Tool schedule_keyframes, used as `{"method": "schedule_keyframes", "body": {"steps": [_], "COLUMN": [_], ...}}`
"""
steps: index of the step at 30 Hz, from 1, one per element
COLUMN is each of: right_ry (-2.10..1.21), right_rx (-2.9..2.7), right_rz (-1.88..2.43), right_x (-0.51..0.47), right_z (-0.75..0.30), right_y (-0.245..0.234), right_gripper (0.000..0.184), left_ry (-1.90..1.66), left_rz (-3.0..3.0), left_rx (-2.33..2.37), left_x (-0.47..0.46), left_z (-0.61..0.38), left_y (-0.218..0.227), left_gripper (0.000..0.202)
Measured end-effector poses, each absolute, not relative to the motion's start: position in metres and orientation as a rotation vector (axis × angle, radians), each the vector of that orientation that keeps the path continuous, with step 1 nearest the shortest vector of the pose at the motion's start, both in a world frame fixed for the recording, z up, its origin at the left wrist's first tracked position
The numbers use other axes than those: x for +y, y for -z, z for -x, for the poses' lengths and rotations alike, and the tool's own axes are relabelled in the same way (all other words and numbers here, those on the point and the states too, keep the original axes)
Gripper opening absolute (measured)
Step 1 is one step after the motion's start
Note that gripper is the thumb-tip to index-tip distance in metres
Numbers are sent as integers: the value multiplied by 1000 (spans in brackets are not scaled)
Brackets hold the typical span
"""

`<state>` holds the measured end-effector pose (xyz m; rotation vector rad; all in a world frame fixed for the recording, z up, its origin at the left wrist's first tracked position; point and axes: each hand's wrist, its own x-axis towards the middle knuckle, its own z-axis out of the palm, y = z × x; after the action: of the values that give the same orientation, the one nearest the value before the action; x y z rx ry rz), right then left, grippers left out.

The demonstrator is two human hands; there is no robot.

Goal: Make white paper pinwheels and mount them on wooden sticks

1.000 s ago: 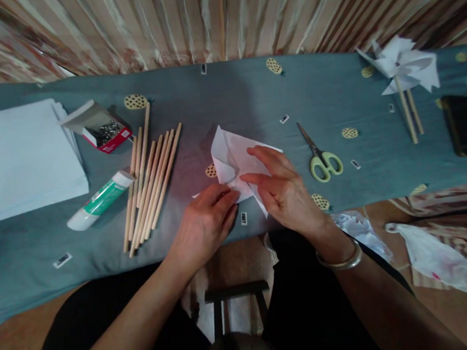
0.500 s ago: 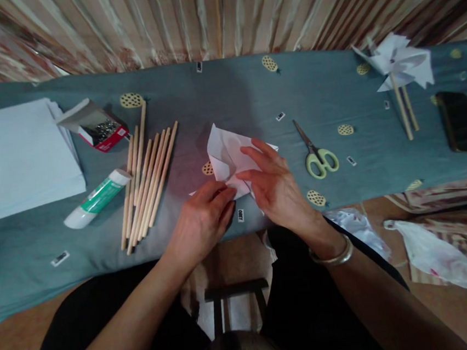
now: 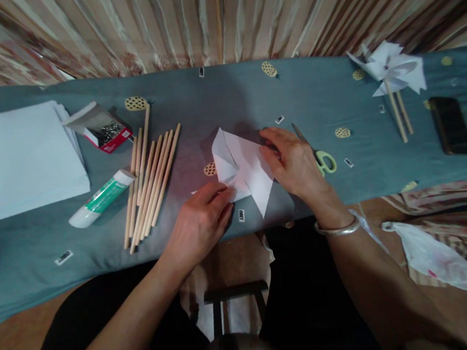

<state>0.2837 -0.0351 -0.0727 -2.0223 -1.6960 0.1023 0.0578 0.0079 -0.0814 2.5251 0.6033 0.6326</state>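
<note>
A white paper pinwheel piece (image 3: 248, 160), cut and partly folded, lies on the cloth in front of me. Its left corner is curled in towards the middle, while a pointed flap at the lower right lies flat. My left hand (image 3: 200, 216) pinches the folded paper at its lower left, thumb and fingertips together over it. At the paper's right edge is my right hand (image 3: 296, 163), fingers apart and curved, thumb close to or touching the edge. Scissors with green handles (image 3: 325, 162) lie just beyond that hand, partly covered by it.
Left of the paper lie several wooden sticks (image 3: 152, 188), a glue tube (image 3: 101, 198), an open red box of pins (image 3: 108, 135) and a stack of white paper (image 3: 21, 162). Finished paper pinwheels on sticks (image 3: 399, 68) and a phone (image 3: 452, 125) are at the right.
My right hand has moved right, off the middle of the paper to its right edge, uncovering the lower-right flap and partly covering the scissors. My left hand still pinches the paper.
</note>
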Motion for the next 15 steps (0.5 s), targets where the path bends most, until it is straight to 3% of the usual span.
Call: {"method": "schedule_keyframes", "body": {"steps": [11, 15], "right_ry": [-373, -608], "right_rx": [-1543, -1508], "right_rz": [2142, 2117], "right_x": [-53, -67], "right_z": [-288, -283], "right_y": [55, 50], "right_gripper": [22, 34], "left_ry": [-638, -704], "left_rz": [-2614, -2672], "left_rx": [649, 757], "left_x": [24, 39], "left_z": [-46, -40], "left_y": [74, 71], "left_gripper": [24, 24]}}
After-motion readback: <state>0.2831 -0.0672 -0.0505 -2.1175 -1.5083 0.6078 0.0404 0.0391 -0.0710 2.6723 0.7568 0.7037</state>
